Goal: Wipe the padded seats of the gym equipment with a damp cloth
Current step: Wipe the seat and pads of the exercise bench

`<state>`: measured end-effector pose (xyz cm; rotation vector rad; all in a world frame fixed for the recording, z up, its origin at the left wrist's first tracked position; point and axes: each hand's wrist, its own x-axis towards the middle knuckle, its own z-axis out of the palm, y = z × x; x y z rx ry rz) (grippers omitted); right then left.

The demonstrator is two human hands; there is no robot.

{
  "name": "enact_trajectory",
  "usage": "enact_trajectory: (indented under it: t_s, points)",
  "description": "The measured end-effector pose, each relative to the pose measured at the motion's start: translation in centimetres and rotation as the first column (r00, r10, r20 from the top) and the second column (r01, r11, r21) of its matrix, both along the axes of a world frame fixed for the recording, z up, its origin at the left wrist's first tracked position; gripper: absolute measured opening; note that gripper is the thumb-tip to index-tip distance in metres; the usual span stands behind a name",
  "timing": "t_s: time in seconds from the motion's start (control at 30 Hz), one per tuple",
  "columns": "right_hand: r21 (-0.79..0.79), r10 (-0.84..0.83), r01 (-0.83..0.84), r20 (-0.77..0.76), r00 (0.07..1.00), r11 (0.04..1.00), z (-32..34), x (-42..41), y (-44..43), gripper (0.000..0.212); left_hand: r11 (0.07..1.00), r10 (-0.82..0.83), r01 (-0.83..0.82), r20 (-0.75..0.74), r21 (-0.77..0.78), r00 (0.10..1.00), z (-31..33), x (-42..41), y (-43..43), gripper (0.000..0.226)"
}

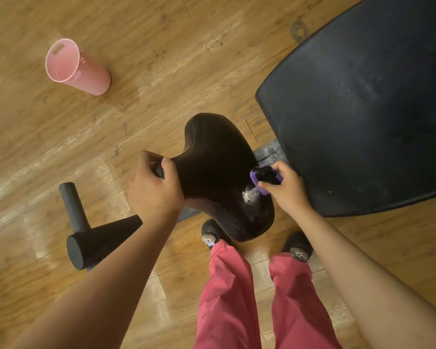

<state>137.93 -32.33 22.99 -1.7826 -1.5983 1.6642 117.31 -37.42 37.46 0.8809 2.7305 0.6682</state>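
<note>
A black padded saddle seat [212, 159] stands in the middle of the view, with a whitish wet smear on its near right part. My left hand [154, 187] grips the narrow nose of the seat from the left. My right hand [285, 190] holds a bunched purple and black cloth [263, 176] against the seat's right edge, beside the smear. A large black padded bench [363, 109] with fine droplets on it fills the right side.
A pink bucket [73, 68] stands on the wooden floor at the upper left. A black foam roller bar [73, 205] and cone-shaped frame part sit at the lower left. My legs in red trousers and black slippers stand under the seat.
</note>
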Motion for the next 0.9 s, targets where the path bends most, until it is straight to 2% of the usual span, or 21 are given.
enact_trajectory:
  t_s: [0.13,0.37,0.57,0.67,0.83,0.9]
  points:
    - [-0.032,0.042,-0.042,-0.016,0.999,0.999,-0.1,1.4,-1.0,0.026,1.000,0.005,-0.005,0.006,0.012,1.000,0.1,0.0,-0.1,0.027]
    - [0.016,-0.029,0.026,0.158,0.987,1.000,-1.5,0.3,0.8,0.025,1.000,-0.017,0.017,-0.004,0.003,1.000,0.1,-0.1,-0.1,0.023]
    - [0.067,-0.002,0.002,0.000,1.000,0.998,2.3,-0.1,-2.3,0.026,1.000,-0.030,0.030,-0.012,0.006,0.999,0.1,-0.1,-0.1,0.022]
    - [0.027,0.043,-0.042,-0.056,0.998,0.999,2.8,1.0,-3.3,0.026,0.999,-0.038,0.039,-0.008,0.003,0.999,0.1,-0.1,-0.2,0.021]
    - [-0.013,-0.020,0.022,0.093,0.995,1.000,0.5,0.7,-1.3,0.024,0.998,-0.063,0.063,0.001,0.003,0.998,0.1,-0.2,-0.3,0.025]
    - [-0.001,-0.063,0.064,0.089,0.994,0.998,0.5,-0.3,-0.9,0.023,0.997,-0.079,0.079,0.007,0.003,0.997,0.1,-0.3,-0.3,0.026]
